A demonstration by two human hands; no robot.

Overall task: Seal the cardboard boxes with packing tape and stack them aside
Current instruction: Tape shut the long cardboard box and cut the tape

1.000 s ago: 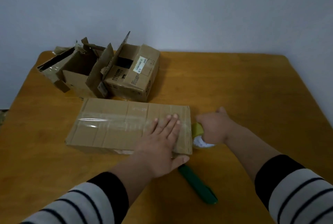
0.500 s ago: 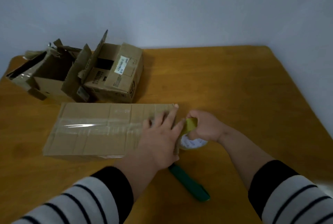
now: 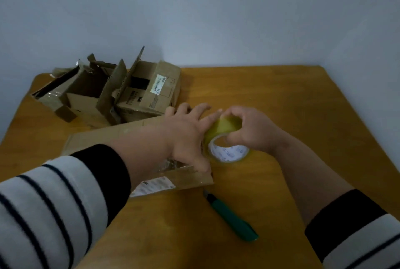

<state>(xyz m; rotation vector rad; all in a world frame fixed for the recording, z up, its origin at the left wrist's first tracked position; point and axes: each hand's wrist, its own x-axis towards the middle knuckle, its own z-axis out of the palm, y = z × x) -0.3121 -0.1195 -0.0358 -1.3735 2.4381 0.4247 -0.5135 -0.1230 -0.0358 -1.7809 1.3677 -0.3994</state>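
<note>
1. Head view: left hand (image 3: 186, 136) lies on the box (image 3: 121, 136), fingers (image 3: 201, 108) straight and spread over its right end, apparently to pin the tape end and keep the box from sliding on the desk (image 3: 281, 99).
2. Right hand (image 3: 251, 130) has its fingers curled round the tape roll (image 3: 227, 143), gripping it just right of the left fingers, beyond the box's end. Holding the roll there, I judge, keeps the strip taut for a cut or a wrap down the end.
3. Knife (image 3: 231, 219) lies on the desk below both hands, nearer the person, within easy reach of the right fingers, which suits a cut.
4. Open boxes (image 3: 112, 95) sit beyond and left of the left fingers, flaps up, not yet sealed; nothing is stacked so far.
</note>
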